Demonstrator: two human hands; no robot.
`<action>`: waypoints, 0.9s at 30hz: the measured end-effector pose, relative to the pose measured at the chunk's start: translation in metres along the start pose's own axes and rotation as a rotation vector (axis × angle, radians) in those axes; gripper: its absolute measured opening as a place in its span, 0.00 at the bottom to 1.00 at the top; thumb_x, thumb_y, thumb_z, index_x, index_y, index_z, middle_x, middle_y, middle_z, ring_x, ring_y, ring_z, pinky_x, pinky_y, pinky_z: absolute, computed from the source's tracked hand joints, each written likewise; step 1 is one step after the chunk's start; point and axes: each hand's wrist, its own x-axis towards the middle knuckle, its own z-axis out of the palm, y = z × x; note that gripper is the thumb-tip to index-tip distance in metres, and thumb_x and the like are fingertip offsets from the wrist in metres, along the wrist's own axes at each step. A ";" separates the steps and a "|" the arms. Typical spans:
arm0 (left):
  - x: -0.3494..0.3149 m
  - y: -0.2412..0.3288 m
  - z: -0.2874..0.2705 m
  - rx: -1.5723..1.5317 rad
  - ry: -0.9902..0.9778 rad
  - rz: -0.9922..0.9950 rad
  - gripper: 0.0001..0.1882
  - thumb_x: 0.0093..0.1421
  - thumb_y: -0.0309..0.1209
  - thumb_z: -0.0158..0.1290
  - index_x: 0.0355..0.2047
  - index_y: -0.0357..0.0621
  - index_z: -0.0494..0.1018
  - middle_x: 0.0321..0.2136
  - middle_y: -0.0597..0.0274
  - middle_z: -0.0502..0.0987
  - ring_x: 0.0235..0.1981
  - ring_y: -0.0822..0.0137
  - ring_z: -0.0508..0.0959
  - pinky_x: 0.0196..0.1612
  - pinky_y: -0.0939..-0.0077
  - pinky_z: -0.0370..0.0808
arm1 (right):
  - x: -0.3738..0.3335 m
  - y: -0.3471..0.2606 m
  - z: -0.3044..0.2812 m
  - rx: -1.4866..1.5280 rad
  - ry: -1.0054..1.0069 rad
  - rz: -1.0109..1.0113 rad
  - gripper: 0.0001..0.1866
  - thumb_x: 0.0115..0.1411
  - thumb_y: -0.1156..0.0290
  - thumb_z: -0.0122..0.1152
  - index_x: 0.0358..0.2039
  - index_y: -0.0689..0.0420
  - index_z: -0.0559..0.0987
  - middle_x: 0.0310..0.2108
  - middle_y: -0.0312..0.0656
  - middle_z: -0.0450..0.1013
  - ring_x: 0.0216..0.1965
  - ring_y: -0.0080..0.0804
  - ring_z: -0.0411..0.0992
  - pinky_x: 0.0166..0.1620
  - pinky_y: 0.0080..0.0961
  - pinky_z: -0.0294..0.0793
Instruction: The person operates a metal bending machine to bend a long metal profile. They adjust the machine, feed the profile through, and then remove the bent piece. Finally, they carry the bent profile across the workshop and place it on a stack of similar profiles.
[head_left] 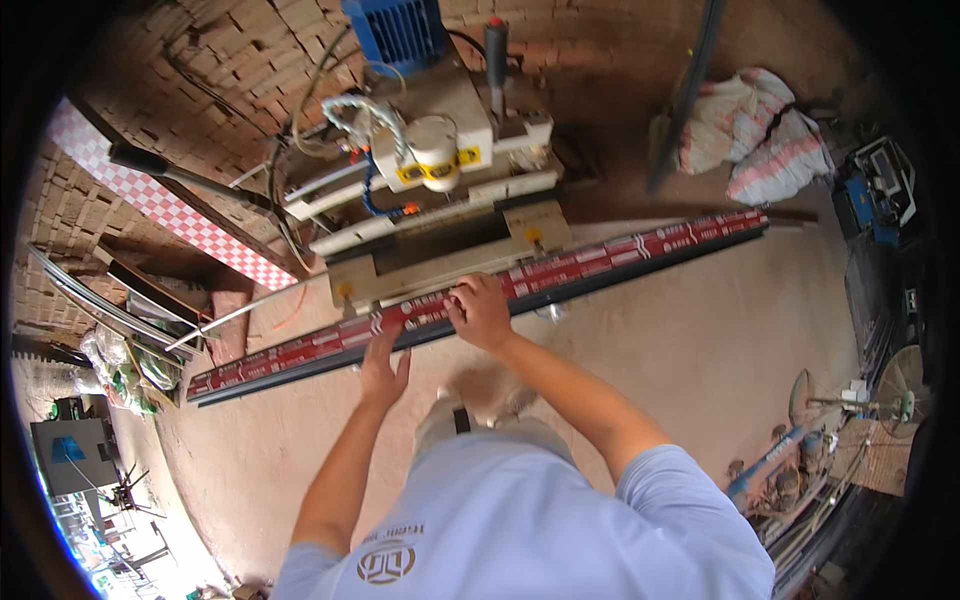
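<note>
A long dark profile bar (600, 262) covered in red printed film lies across in front of me, rising toward the right. It rests along the front of a bench machine (450, 265) with a pale body, a blue motor (398, 32) and a blue coolant hose (372, 190) with an orange tip. My left hand (382, 372) lies against the bar's near side, fingers stretched and thumb apart. Further right, my right hand (480, 312) has its fingers curled over the bar's top; the fingertips are partly hidden.
A long lever (190, 178) reaches out left of the machine, and another upright handle (496, 60) stands at its back right. White sacks (745, 135) lie at the far right. A fan (903, 398) and stacked bars (820, 500) sit at the right; bent strips (110, 300) lie left.
</note>
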 end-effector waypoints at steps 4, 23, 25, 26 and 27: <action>0.050 0.022 0.010 0.045 -0.112 0.070 0.33 0.53 0.37 0.60 0.57 0.41 0.64 0.55 0.47 0.67 0.54 0.45 0.67 0.58 0.55 0.64 | -0.104 0.031 -0.058 -0.055 -0.315 0.306 0.08 0.59 0.65 0.54 0.32 0.53 0.79 0.33 0.47 0.75 0.36 0.45 0.73 0.39 0.42 0.70; 0.166 0.050 0.084 0.231 -0.822 0.224 0.43 0.39 0.58 0.65 0.43 0.36 0.63 0.32 0.43 0.78 0.33 0.45 0.80 0.37 0.56 0.76 | -0.552 -0.146 0.019 0.136 0.486 2.117 0.18 0.59 0.60 0.51 0.38 0.58 0.82 0.37 0.57 0.77 0.42 0.50 0.76 0.47 0.38 0.74; 0.165 0.048 0.087 0.209 -0.804 0.249 0.43 0.39 0.57 0.66 0.43 0.36 0.62 0.33 0.43 0.78 0.33 0.45 0.80 0.37 0.57 0.77 | -0.565 -0.151 0.079 0.174 0.494 1.925 0.16 0.61 0.64 0.52 0.42 0.63 0.80 0.37 0.45 0.79 0.40 0.34 0.76 0.43 0.29 0.74; 0.165 0.048 0.089 0.203 -0.813 0.253 0.43 0.39 0.57 0.66 0.42 0.36 0.62 0.33 0.43 0.78 0.33 0.45 0.80 0.37 0.57 0.77 | -0.573 -0.155 0.095 0.182 0.504 1.936 0.17 0.61 0.64 0.52 0.42 0.62 0.80 0.38 0.45 0.78 0.41 0.34 0.76 0.44 0.29 0.73; 0.166 0.048 0.089 0.209 -0.825 0.249 0.43 0.39 0.57 0.66 0.42 0.36 0.62 0.33 0.43 0.78 0.33 0.45 0.80 0.37 0.57 0.77 | -0.578 -0.159 0.106 0.190 0.510 1.945 0.17 0.62 0.63 0.51 0.43 0.62 0.79 0.39 0.46 0.78 0.42 0.35 0.76 0.45 0.29 0.73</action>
